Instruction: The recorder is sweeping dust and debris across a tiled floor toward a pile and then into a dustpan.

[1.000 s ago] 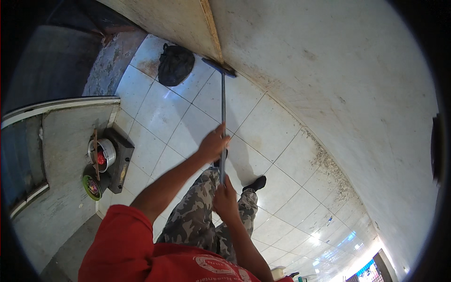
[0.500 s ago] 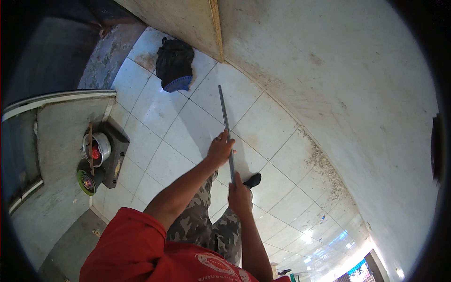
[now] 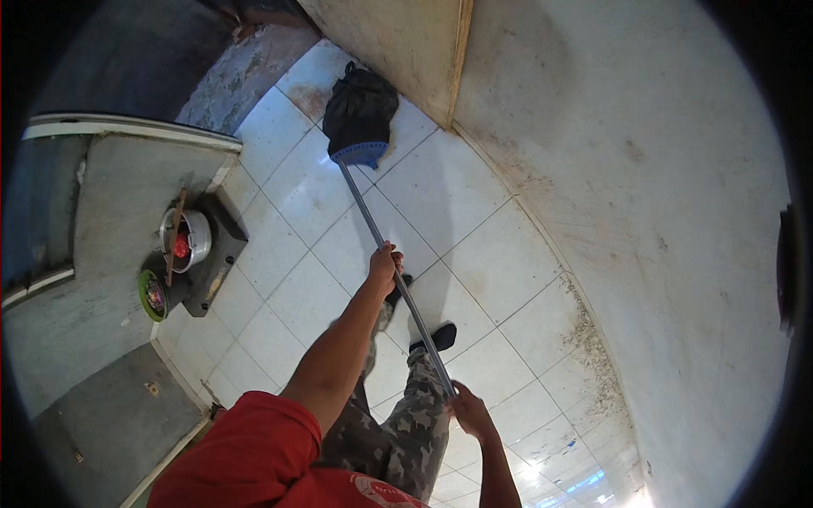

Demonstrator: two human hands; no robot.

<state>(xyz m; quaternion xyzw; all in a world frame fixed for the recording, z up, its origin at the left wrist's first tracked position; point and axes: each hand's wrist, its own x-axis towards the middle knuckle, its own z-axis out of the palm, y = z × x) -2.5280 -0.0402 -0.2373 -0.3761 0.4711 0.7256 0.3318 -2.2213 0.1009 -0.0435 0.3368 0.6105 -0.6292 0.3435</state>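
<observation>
A long, thin grey metal pole [image 3: 370, 222] slants across the middle of the view. My left hand [image 3: 385, 264] is closed round it about halfway along. Nearer my body, my right hand [image 3: 471, 411] grips its near end, the fingers slightly blurred. The pole's far tip meets the edge of a blue plastic piece [image 3: 362, 154] with a row of small holes. A black plastic bag [image 3: 360, 106] covers the rest of that piece, so its shape is hidden. I cannot tell whether the tip touches it or only overlaps it in view.
White floor tiles [image 3: 461, 296] lie underfoot, between a pale stained wall [image 3: 610, 152] at right and a grey low wall [image 3: 144, 229] at left. By the left wall stand a dark stove [image 3: 218, 254], a metal pot [image 3: 196, 237] and a green-rimmed bowl [image 3: 151, 296]. My feet in dark socks are below the pole.
The pole's far tip has swung left to the blue piece. My right hand has slid back and right, further from my left hand. The view has turned slightly.
</observation>
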